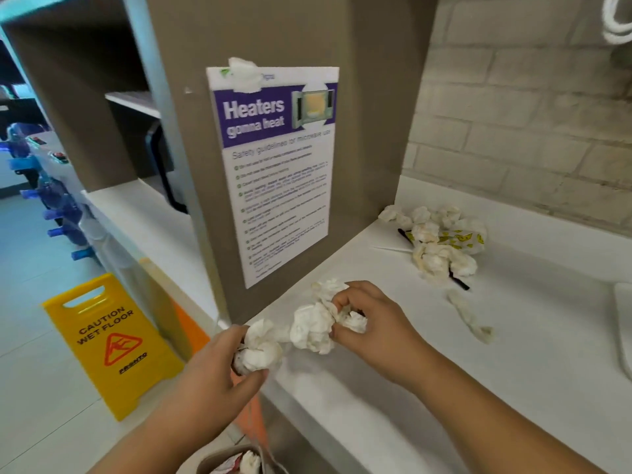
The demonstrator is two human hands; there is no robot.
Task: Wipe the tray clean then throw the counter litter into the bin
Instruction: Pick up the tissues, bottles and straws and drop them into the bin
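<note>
1. Head view, litter: one tissue wad (261, 347) sits in the left hand (219, 367), just off the table's (444, 371) left edge. A bigger wad (314, 326) is in the right hand (369, 323), at the same edge, and the two wads touch.
2. A pile (437, 244) of crumpled tissues, a yellow-printed wrapper and a dark straw lies well apart from both hands, toward the table's back left corner. A twisted tissue (470, 316) lies alone between that pile and the right hand, nearer the table's middle.
3. The bin (232, 460) shows only partly at the bottom of the frame, below the left hand and off the table's left edge. A tissue lies inside it.
4. Left hand: fingers and thumb are curled round its wad and grip it from below.
5. Right hand: fingers are bent and pinch its wad from above, with the knuckles up, over the table's left edge.
6. Room: an upright panel (359, 165) with a microwave poster (273, 172) stands on the left edge just behind the hands. A brick wall (530, 114) closes the back edge.
7. A white object (622, 330) is cut off at the table's right edge, and I cannot tell what it is.
8. On the floor to the left stands a yellow wet-floor sign (109, 343), beside the bin.
</note>
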